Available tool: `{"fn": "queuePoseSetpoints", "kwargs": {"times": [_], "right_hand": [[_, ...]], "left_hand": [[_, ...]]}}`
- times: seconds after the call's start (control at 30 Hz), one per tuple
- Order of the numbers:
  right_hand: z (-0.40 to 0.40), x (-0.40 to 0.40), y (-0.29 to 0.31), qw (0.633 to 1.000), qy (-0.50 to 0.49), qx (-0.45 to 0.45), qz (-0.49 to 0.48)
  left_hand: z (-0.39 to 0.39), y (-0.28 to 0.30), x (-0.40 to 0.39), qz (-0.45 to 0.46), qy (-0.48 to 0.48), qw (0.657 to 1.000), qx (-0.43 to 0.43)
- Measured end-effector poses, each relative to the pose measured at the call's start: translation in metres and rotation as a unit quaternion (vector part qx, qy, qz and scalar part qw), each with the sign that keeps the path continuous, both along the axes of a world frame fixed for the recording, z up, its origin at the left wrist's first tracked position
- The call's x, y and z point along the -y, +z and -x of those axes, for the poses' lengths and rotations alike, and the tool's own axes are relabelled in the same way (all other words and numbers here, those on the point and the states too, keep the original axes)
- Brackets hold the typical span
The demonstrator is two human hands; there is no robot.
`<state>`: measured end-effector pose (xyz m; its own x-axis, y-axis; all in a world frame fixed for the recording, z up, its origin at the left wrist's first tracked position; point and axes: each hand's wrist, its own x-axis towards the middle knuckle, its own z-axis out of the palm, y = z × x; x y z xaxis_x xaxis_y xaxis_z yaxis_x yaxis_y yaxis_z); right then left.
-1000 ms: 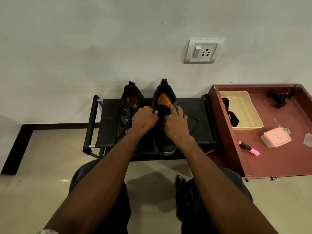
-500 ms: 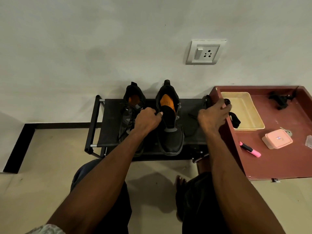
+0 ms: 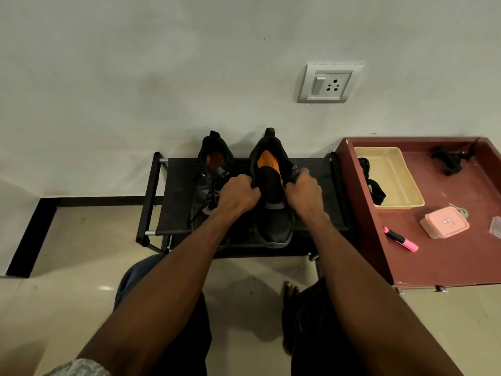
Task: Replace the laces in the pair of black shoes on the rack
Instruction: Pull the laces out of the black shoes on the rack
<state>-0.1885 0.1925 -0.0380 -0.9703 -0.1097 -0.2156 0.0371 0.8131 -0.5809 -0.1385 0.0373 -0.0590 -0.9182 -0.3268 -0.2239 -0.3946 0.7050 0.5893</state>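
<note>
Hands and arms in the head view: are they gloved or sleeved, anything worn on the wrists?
Both the left hand and right hand are bare, with no gloves. No watch, band or ring shows on either. Both forearms are uncovered. At the bottom left corner a bit of mottled grey fabric shows by the left arm, probably a pushed-up sleeve.

wall socket | maroon table: yellow tray, pink box, pink highlighter

2 black shoes, orange insoles, upright on rack
</note>
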Motion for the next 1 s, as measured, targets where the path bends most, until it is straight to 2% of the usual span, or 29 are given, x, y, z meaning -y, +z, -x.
{"fn": "queuePoseSetpoints", "kwargs": {"times": [0.17,0.23,0.33,0.4,0.47,0.53,0.67,0.73,0.83,0.9,0.93,1.0], "right_hand": [[-0.001,0.000,-0.002,0.999,-0.040,0.013,0.034],[-0.004,0.001,-0.002,1.000,-0.014,0.005,0.028],[-0.009,0.003,-0.005,0.992,0.086,-0.087,0.024],[-0.014,0.007,-0.009,0.981,0.145,-0.125,-0.039],[-0.023,0.012,-0.013,0.970,0.180,-0.107,-0.127],[-0.030,0.015,-0.016,0.962,0.192,-0.087,-0.172],[-0.033,0.018,-0.015,0.964,0.202,-0.080,-0.152],[-0.032,0.017,-0.012,0.972,0.200,-0.065,-0.102],[-0.028,0.012,-0.008,0.994,0.100,-0.052,-0.004],[-0.022,0.010,-0.013,0.996,-0.055,-0.021,0.069],[-0.018,0.008,-0.016,0.979,-0.153,0.012,0.131],[-0.012,0.008,-0.017,0.910,-0.299,0.079,0.276]], "left_hand": [[0.000,0.000,0.005,-0.034,0.013,0.999,-0.004],[0.000,-0.002,0.006,-0.067,0.017,0.998,-0.003],[-0.002,-0.003,0.006,-0.097,0.011,0.995,-0.016],[-0.004,-0.003,0.003,-0.109,0.005,0.994,-0.018],[-0.004,-0.004,0.001,-0.092,0.000,0.995,-0.028],[-0.004,-0.005,0.002,-0.075,0.001,0.997,-0.037],[-0.003,-0.004,0.005,-0.075,-0.003,0.997,-0.031],[-0.003,-0.004,0.004,-0.072,-0.004,0.997,-0.030],[-0.002,-0.003,0.004,-0.064,-0.001,0.998,-0.023],[-0.002,-0.003,0.004,-0.061,-0.005,0.998,-0.020],[-0.002,-0.002,0.003,-0.059,-0.009,0.998,-0.019],[-0.002,-0.003,0.001,-0.054,-0.016,0.998,-0.019]]}}
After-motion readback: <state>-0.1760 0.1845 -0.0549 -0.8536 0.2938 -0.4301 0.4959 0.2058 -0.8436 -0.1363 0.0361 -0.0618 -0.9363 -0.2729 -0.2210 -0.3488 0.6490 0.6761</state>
